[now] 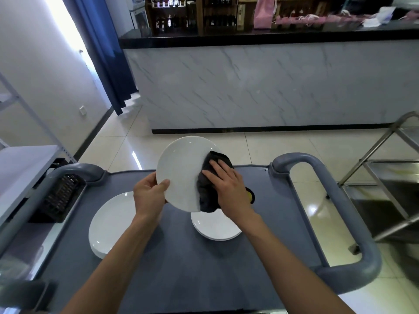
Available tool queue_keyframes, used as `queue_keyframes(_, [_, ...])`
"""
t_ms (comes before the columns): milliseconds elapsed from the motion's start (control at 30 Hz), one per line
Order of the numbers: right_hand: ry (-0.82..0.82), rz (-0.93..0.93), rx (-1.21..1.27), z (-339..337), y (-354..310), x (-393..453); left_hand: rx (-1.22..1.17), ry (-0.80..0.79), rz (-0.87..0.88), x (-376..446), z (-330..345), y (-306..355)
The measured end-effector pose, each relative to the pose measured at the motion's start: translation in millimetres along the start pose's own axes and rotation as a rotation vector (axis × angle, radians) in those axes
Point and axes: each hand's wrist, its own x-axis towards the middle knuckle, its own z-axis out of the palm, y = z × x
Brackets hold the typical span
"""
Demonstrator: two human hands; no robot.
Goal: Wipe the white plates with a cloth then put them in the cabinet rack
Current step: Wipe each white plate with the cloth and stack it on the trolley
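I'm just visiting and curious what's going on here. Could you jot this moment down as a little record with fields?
activity: a person wipes a white plate over a grey cart
held plate: raised and tilted, gripped at its left edge by the left hand
cloth: dark, pressed on the plate's right side by the right hand, fingers straight
cart top: holds two stacks of white plates, left stack and right stack
cabinet rack: not clearly in view

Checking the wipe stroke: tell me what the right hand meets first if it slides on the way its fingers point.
The right hand stays on the cloth, then the bare plate, probably towards its upper-left rim.
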Motion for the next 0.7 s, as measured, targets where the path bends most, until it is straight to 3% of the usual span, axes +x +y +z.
queue_keyframes(367, [0.019, 0.122, 0.08, -9, 4, 55, 0.124, -0.122, 0.052, -1, 4, -4])
queue_keyframes(700, [-0.054, -0.087, 0.155, -4, -23, 68, 0.118, -0.163, 0.021, -8, 11, 4])
